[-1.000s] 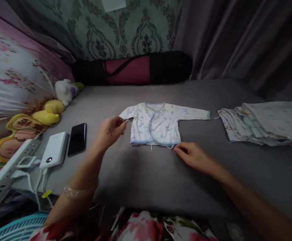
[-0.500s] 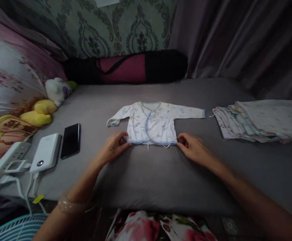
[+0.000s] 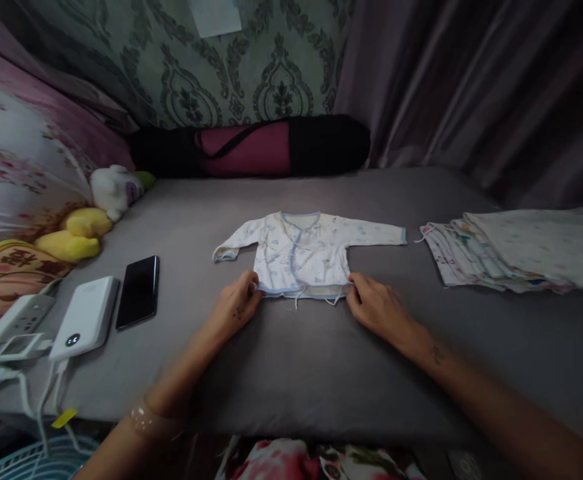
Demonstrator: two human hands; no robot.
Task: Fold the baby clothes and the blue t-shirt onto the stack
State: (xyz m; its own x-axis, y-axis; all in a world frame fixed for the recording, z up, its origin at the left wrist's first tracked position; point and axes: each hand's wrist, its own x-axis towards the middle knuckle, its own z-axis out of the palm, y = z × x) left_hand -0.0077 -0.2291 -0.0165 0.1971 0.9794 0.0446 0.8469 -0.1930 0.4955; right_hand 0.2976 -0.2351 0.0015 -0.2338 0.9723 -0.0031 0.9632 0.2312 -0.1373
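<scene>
A small white baby shirt [image 3: 316, 257] with blue trim lies front up on the grey sheet [image 3: 291, 373], its right-side sleeve stretched out and the left-side one bent down at its cuff. My left hand [image 3: 237, 305] pinches the bottom left corner of its hem. At the hem's bottom right corner, my right hand [image 3: 375, 303] is closed on the cloth. Thin white ties hang below the hem between both hands.
A stack of folded baby clothes [image 3: 526, 250] lies at the right. On the left are a black phone [image 3: 139, 292], a white power bank [image 3: 85, 317], a power strip [image 3: 14, 327] and plush toys [image 3: 74, 233]. A long black and maroon bag [image 3: 251, 148] lies along the wall.
The view has tilted slightly up. Both hands stay at the hem corners, with the fingers curled in more; the hem's lower layer shows more below the upper one.
</scene>
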